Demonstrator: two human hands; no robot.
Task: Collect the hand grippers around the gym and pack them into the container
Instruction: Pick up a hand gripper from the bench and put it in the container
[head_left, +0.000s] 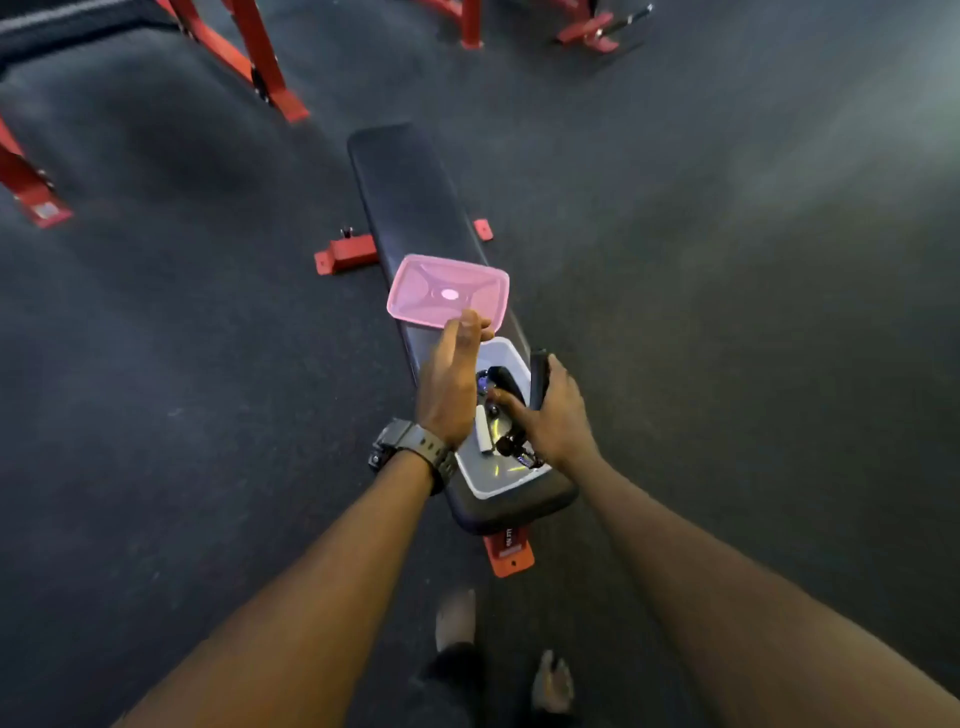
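In the head view, a long padded desk (410, 208) with a smooth black vinyl top and red steel feet runs away from the person across a dark, speckled rubber floor (727, 260). At its near end sits the container (511, 480), a white plastic tub with rounded corners and a glossy rim. Just beyond it on the same pad lies its lid (448, 292), a translucent pink rectangle with rounded corners, moulded ridges and a pale spot at its centre.

Inside the container is a jumble of hand grippers: one with a white foam handle (484, 430), dark handles and metal coils beside it, and thin yellow-green streaks low in the tub. How many lie there cannot be counted, since the hands cover much of the opening.

The left hand (452, 387) hovers over the far-left part of the container, fingers straight and loose, holding nothing; its fingertips overlap the near edge of the lid in the picture, though contact is unclear. A chunky black watch (410, 447) with a ribbed strap circles that wrist. The right hand (553, 413) curls around a black hand gripper (537, 378), one handle rising by the tub's right wall, the other angled down inside.

Red painted steel frames (260, 62) stand at the upper left and top, cut off by the edges. Below, the person's bare feet (456, 618) are blurred.
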